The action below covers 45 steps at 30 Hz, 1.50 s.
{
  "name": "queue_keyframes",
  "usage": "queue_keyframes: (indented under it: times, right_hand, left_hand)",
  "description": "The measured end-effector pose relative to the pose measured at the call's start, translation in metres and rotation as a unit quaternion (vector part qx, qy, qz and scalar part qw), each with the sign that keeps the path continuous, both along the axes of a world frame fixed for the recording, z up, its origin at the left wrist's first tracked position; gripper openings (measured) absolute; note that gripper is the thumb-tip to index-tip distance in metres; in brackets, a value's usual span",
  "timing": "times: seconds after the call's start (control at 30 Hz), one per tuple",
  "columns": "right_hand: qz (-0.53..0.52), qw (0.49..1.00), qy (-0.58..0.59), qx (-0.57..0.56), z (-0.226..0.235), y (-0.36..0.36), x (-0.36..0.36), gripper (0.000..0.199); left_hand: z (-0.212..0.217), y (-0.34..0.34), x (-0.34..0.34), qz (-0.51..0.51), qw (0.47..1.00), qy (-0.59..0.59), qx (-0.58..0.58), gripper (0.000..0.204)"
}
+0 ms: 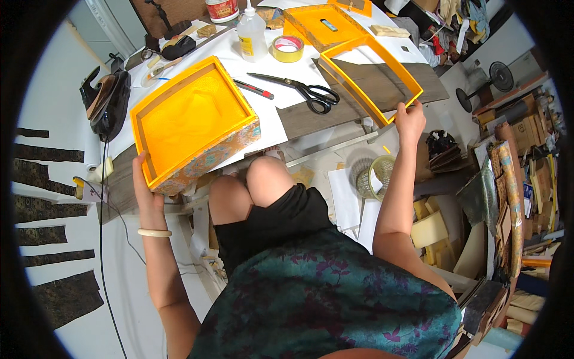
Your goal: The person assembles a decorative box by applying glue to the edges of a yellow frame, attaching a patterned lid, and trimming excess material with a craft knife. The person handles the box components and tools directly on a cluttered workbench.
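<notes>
On the left of the table stands a box (209,154) with floral fabric sides and a bright yellow inside. My left hand (149,186) grips its near left corner, thumb up along the side and fingers partly hidden underneath. At the right, my right hand (410,121) pinches the near corner of a yellow rectangular frame (353,88), which is open through the middle and lies tilted over the table edge. Between the two pieces rest black-handled scissors (310,93) and a red and black utility knife (256,90), its far end close to the box.
Behind are a clear squeeze bottle (252,40), a tape roll (288,49) and a yellow tray (344,35). An iron (107,107) stands left of the box. Below the table edge is a wire wastebasket (382,173). Dark fabric strips (51,173) hang at far left.
</notes>
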State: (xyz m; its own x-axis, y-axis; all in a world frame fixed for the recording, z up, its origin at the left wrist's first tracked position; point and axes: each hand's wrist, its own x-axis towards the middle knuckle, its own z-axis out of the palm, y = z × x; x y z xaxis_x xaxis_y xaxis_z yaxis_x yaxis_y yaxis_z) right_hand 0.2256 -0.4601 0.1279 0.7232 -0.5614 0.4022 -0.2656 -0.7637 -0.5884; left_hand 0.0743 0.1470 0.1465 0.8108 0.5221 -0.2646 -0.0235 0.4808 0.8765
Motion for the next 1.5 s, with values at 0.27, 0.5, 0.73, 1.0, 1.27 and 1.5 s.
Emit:
queue_keyframes:
  times: [0.27, 0.5, 0.73, 1.0, 1.27, 1.5]
  right_hand:
    - [0.233, 0.954, -0.102, 0.158, 0.079, 0.063, -0.023, 0.048]
    - [0.418, 0.893, -0.117, 0.118, 0.116, 0.178, -0.038, 0.048]
    - [0.525, 0.830, -0.140, 0.122, 0.115, 0.247, -0.039, 0.053]
    - [0.540, 0.806, -0.209, 0.125, 0.112, 0.262, -0.046, 0.056]
    - [0.591, 0.751, -0.253, 0.152, 0.134, 0.256, -0.063, 0.046]
    - [0.605, 0.710, -0.219, 0.288, 0.131, 0.246, -0.067, 0.036]
  left_hand:
    - [0.023, -0.007, 0.001, 0.093, 0.933, -0.039, 0.345, 0.039]
    - [0.087, -0.076, -0.010, -0.004, 0.929, -0.184, 0.321, 0.057]
    - [0.091, -0.072, -0.018, -0.040, 0.940, -0.247, 0.230, 0.053]
    - [0.095, -0.066, -0.034, -0.012, 0.923, -0.304, 0.237, 0.055]
    - [0.092, -0.069, -0.044, 0.030, 0.926, -0.316, 0.203, 0.059]
    - [0.096, -0.074, -0.048, 0.044, 0.946, -0.268, 0.175, 0.053]
